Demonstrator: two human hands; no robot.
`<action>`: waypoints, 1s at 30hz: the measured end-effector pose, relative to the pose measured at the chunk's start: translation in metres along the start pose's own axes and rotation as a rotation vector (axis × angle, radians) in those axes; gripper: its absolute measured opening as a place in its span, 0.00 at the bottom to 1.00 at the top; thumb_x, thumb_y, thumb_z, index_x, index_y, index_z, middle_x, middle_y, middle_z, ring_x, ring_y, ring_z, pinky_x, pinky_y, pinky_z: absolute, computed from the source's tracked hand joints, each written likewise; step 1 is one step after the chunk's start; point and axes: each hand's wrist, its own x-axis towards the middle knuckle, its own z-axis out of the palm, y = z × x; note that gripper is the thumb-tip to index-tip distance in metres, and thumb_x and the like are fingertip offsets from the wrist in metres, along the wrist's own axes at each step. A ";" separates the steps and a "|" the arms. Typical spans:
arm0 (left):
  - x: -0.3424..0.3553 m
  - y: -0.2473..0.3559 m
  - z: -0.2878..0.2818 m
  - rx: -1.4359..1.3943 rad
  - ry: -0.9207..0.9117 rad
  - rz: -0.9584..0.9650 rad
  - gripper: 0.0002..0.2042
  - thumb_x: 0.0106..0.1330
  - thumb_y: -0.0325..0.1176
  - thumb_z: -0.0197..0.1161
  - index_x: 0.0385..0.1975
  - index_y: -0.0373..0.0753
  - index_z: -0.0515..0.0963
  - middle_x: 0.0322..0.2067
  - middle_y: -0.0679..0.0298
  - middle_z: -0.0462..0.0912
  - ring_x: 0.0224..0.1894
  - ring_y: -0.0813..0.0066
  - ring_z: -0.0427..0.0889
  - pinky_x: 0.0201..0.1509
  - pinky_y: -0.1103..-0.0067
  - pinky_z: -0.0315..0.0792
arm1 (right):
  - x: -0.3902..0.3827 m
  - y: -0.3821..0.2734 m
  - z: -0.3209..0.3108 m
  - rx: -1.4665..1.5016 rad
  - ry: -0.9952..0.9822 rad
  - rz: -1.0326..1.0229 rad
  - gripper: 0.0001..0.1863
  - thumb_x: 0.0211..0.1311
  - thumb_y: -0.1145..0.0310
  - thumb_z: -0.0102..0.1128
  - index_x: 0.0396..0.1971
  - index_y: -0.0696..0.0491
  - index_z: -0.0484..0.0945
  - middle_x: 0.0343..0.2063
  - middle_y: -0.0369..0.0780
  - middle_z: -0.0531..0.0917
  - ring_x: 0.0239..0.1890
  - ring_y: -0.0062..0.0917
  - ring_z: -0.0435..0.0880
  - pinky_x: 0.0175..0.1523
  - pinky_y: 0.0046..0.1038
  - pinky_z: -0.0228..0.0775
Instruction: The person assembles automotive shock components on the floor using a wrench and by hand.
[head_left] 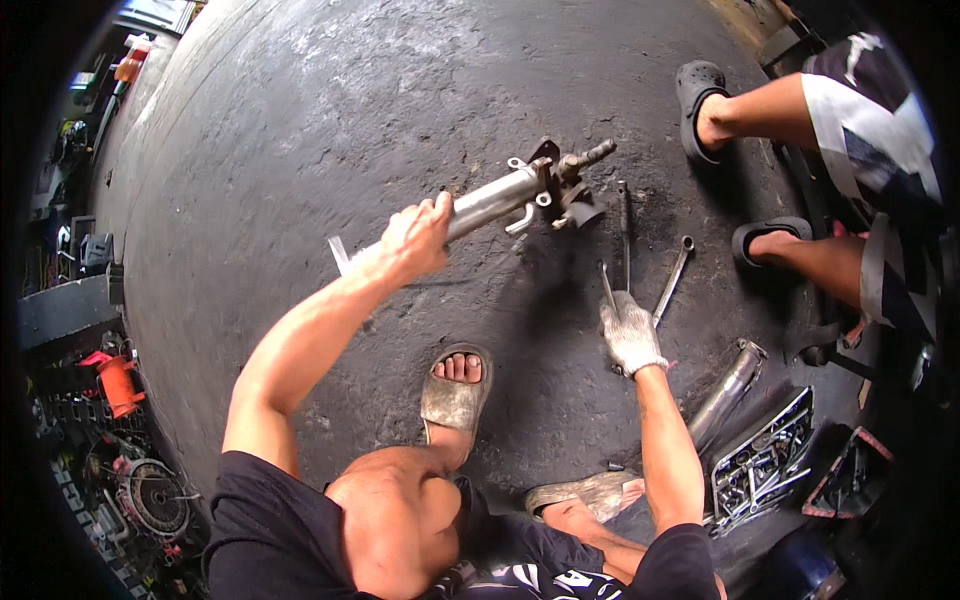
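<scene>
My bare left hand (pixel 418 238) grips a long shiny metal tube assembly (pixel 490 200) with brackets and a threaded stub at its far end, holding it tilted above the dark concrete floor. My right hand (pixel 630 333), in a dirty white work glove, is closed around a thin metal tool (pixel 607 287) that points away from me. Just beyond that hand lie a combination wrench (pixel 673 280) and a long thin rod-like tool (pixel 624 230) on the floor. My sandalled foot (pixel 455 392) rests between the two arms.
Another person squats at the right, with feet in dark sandals (pixel 700 95). A second metal tube (pixel 728 390) and an open tray of sockets (pixel 765 462) lie at lower right. Engine parts and an orange tool (pixel 118 382) crowd the left edge.
</scene>
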 end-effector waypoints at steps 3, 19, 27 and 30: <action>0.023 -0.027 -0.014 0.038 0.008 0.088 0.26 0.53 0.26 0.71 0.53 0.37 0.70 0.38 0.48 0.85 0.42 0.47 0.88 0.47 0.55 0.83 | -0.029 0.022 -0.007 0.137 0.067 0.110 0.15 0.75 0.57 0.56 0.49 0.52 0.79 0.36 0.58 0.86 0.45 0.59 0.85 0.46 0.54 0.76; 0.217 -0.036 -0.128 0.945 -0.128 0.252 0.16 0.54 0.30 0.74 0.43 0.55 0.88 0.50 0.69 0.86 0.66 0.64 0.76 0.73 0.47 0.61 | -0.083 0.023 -0.007 0.311 -0.074 0.226 0.12 0.73 0.64 0.60 0.50 0.52 0.80 0.29 0.48 0.87 0.35 0.42 0.90 0.43 0.42 0.79; 0.183 0.033 -0.095 -0.103 0.230 0.467 0.19 0.65 0.43 0.72 0.55 0.51 0.83 0.55 0.59 0.83 0.57 0.52 0.84 0.62 0.53 0.78 | -0.085 0.031 -0.008 0.255 -0.045 0.182 0.12 0.72 0.64 0.60 0.49 0.53 0.79 0.30 0.50 0.87 0.37 0.46 0.89 0.43 0.43 0.78; 0.121 0.066 -0.075 0.061 0.155 0.321 0.36 0.57 0.53 0.78 0.67 0.55 0.75 0.61 0.54 0.80 0.57 0.49 0.85 0.60 0.55 0.83 | -0.085 0.031 -0.007 0.195 -0.012 0.141 0.12 0.72 0.63 0.60 0.48 0.53 0.79 0.31 0.51 0.86 0.38 0.49 0.88 0.43 0.46 0.78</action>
